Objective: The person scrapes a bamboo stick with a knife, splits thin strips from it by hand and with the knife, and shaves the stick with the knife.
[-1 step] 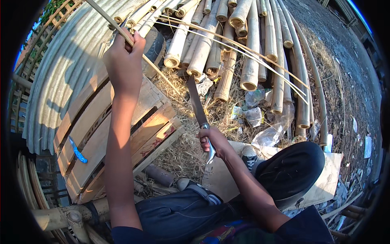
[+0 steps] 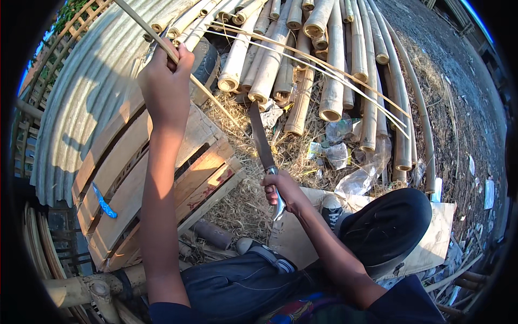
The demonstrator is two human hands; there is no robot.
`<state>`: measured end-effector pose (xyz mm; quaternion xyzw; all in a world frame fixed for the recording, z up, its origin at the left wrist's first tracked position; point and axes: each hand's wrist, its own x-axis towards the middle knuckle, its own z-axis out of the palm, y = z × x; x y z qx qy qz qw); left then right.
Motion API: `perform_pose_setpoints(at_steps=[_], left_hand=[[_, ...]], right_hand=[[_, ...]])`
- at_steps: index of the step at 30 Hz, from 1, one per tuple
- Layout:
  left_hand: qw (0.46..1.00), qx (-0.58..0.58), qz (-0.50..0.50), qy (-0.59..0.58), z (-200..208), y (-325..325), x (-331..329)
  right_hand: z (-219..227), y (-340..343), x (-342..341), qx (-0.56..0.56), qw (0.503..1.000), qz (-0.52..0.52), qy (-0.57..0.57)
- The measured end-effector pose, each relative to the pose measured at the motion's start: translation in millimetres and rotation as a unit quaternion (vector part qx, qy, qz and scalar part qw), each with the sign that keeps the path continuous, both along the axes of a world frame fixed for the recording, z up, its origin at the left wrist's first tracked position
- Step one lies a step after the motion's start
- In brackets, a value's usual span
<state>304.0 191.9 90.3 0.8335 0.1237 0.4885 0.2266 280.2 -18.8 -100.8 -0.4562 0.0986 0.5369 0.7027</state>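
My left hand (image 2: 166, 89) is raised at the upper left, its fingers closed round a long thin bamboo strip (image 2: 213, 99). The strip slants from the top left down toward the blade, and whether its lower end touches the blade I cannot tell. In the middle, my right hand (image 2: 287, 190) grips the silver handle of a machete (image 2: 260, 137). Its dark blade points away from me, with the tip close to the cut end of a bamboo pole (image 2: 270, 67). Several thin bamboo strips (image 2: 329, 67) lie across the poles beyond.
A slatted wooden crate (image 2: 121, 208) stands at my left, with a small blue-handled knife (image 2: 106, 206) on it. Corrugated sheeting (image 2: 70, 124) lies behind. Dry shavings (image 2: 253, 178) and clear plastic (image 2: 359, 181) litter the ground. Cardboard (image 2: 291, 232) lies beneath my legs.
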Motion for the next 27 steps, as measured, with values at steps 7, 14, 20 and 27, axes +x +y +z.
perform_pose_setpoints(at_steps=[7,14,20,27], left_hand=[[1.0,0.009,-0.021,-0.009,-1.3,-5.2,-2.8],[0.998,0.064,-0.016,-0.008,-4.3,-1.5,-3.3],[0.998,0.053,-0.02,-0.005,-3.5,-0.8,0.0],[0.998,0.051,-0.029,-0.029,-4.1,2.8,2.2]], right_hand=[[2.6,-1.4,-4.6,0.034,0.999,-0.006,0.029],[-1.8,-11.0,-27.8,-0.025,0.999,0.023,-0.002],[-1.6,-7.5,-8.5,-0.015,1.0,0.005,-0.017],[-8.0,-9.9,-3.3,-0.024,0.999,0.004,-0.045]])
